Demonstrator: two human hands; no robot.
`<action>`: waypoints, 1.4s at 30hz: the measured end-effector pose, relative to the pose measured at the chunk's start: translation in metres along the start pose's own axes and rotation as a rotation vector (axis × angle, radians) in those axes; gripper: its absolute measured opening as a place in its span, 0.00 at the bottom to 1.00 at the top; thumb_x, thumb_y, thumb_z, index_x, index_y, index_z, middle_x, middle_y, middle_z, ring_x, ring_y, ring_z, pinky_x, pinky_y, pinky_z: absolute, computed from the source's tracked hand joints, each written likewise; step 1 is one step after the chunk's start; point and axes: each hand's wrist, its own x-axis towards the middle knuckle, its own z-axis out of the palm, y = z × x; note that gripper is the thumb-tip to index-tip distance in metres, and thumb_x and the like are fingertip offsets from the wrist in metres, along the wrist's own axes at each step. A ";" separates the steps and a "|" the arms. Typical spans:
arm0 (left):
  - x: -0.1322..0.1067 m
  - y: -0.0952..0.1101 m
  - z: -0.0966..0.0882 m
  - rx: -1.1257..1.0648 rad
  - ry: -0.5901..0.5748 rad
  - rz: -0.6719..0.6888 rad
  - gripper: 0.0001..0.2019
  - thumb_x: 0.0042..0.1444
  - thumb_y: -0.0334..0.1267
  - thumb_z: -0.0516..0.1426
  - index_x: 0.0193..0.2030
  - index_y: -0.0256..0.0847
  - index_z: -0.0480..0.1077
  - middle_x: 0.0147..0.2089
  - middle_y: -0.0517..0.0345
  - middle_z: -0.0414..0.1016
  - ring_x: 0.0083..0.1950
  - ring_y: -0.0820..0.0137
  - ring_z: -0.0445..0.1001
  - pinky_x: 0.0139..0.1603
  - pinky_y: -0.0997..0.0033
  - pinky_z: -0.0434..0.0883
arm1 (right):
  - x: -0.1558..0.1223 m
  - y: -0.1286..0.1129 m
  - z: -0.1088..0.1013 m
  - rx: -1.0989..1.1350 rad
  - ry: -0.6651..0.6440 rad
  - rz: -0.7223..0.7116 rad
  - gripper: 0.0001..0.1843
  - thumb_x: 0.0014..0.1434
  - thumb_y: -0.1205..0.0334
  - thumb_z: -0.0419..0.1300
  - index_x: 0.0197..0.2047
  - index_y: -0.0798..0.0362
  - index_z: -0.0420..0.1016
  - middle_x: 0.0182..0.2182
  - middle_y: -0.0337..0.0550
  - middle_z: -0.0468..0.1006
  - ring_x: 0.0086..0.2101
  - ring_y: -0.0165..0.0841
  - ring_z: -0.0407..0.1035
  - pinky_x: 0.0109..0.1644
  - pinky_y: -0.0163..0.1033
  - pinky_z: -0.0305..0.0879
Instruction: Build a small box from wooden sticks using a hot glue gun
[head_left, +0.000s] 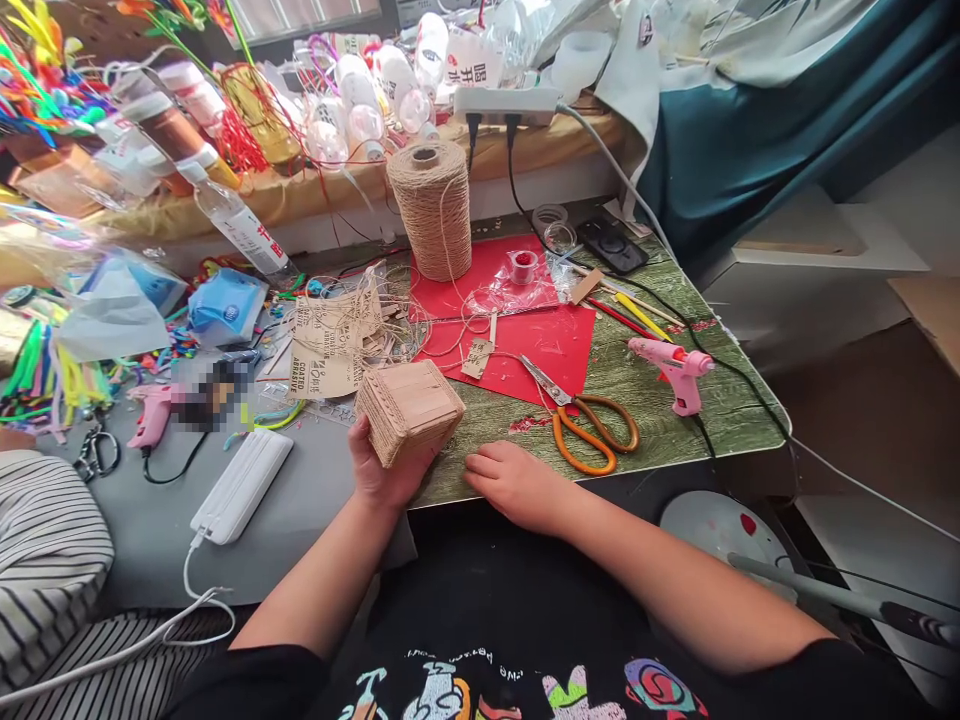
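Head | left hand [391, 478]: box [409, 412] | wooden face [421, 392] up, tilted | long-axis unclear

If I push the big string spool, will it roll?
The twine spool would probably tip if pushed near its top, since it stands upright and is taller than wide. Once lying down, its round sides might let it roll.

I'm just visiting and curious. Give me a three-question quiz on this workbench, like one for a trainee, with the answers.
1. Which hand holds the box?
2. Fill in: the scissors have ____ handles.
3. Which of these stands upright? A) phone B) spool C) red paper

Key:
1. The left hand.
2. Orange.
3. B.
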 end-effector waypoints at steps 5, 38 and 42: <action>0.000 -0.001 -0.001 0.012 0.006 -0.014 0.34 0.60 0.64 0.58 0.68 0.52 0.69 0.68 0.49 0.75 0.71 0.44 0.69 0.64 0.39 0.75 | 0.011 0.006 -0.007 0.026 -0.078 -0.035 0.06 0.70 0.70 0.57 0.42 0.53 0.75 0.39 0.48 0.77 0.40 0.41 0.65 0.47 0.45 0.64; 0.003 -0.001 -0.008 -0.065 -0.003 -0.027 0.33 0.61 0.61 0.58 0.69 0.49 0.68 0.69 0.48 0.73 0.72 0.42 0.68 0.67 0.35 0.73 | 0.029 0.015 -0.018 0.063 -0.152 0.117 0.09 0.69 0.76 0.57 0.43 0.56 0.76 0.40 0.49 0.78 0.42 0.39 0.71 0.47 0.42 0.71; 0.002 -0.001 -0.010 -0.098 -0.033 -0.033 0.33 0.61 0.61 0.57 0.70 0.49 0.67 0.70 0.48 0.72 0.71 0.43 0.70 0.66 0.36 0.73 | 0.030 0.023 -0.022 0.227 -0.126 0.185 0.03 0.68 0.71 0.63 0.44 0.55 0.77 0.40 0.46 0.79 0.44 0.38 0.73 0.50 0.41 0.71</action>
